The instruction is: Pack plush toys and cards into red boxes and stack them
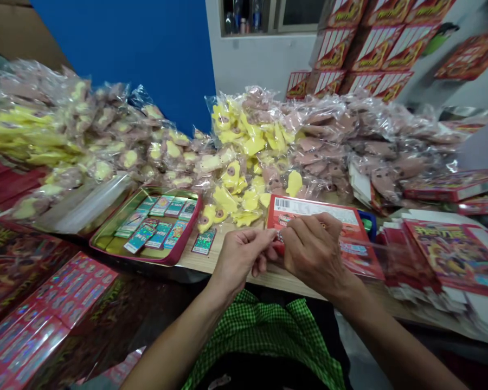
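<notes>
A red printed box (pixel 353 233) with a barcode lies on the wooden table in front of me. At its near left corner my left hand (pixel 244 252) is closed, thumb and forefinger pinching at the red edge. Right beside it, my right hand (pixel 313 246) curls its fingers over the same corner and covers part of the print. A small red bit shows between the two hands; its exact shape is hidden. Clear film seems to stretch past the box's right side. Left of my hands, one small glittery card packet (pixel 204 241) rests on the table.
A pink-rimmed tray (pixel 183 252) holds several card packets. Bagged yellow toys (pixel 231 179) and bagged brownish-pink toys (pixel 329 141) are heaped along the back. Flattened printed boxes (pixel 451 249) are stacked at right; shiny red printed sheets (pixel 49 319) lie lower left.
</notes>
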Demonstrator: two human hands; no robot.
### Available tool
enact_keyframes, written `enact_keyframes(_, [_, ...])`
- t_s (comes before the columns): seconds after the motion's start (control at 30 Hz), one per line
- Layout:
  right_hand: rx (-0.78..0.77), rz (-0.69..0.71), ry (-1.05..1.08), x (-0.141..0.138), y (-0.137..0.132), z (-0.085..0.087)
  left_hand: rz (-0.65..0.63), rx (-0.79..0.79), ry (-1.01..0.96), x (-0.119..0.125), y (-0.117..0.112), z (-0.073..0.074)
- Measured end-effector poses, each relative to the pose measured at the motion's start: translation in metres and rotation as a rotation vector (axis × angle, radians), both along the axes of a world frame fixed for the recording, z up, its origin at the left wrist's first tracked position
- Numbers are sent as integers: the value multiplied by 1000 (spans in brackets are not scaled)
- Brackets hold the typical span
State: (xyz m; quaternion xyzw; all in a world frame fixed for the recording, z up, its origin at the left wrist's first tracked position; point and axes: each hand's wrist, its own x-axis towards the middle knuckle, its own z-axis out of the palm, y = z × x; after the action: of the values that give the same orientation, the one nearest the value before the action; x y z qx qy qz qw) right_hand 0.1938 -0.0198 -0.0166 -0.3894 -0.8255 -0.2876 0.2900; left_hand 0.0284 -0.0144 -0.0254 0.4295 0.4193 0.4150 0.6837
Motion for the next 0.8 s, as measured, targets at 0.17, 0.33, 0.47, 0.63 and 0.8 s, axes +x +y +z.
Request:
enact_keyframes(0.17, [-7,4,15,1,1,0,62,5,-64,4,3,-4])
enact_keyframes(0.33, [-11,3,11,1,0,-1,77,8,-82,3,0,-6])
enact_keyframes(0.47, [-13,12,9,1,-1,-1,71,-8,-108,2,0,-5])
enact_keyframes(0.63, [-15,7,-1,1,-1,0,84,-14,-105,4,1,-6])
enact_keyframes(0.8, [-28,19,1,1,-1,-1,118,0,-110,8,-1,-9])
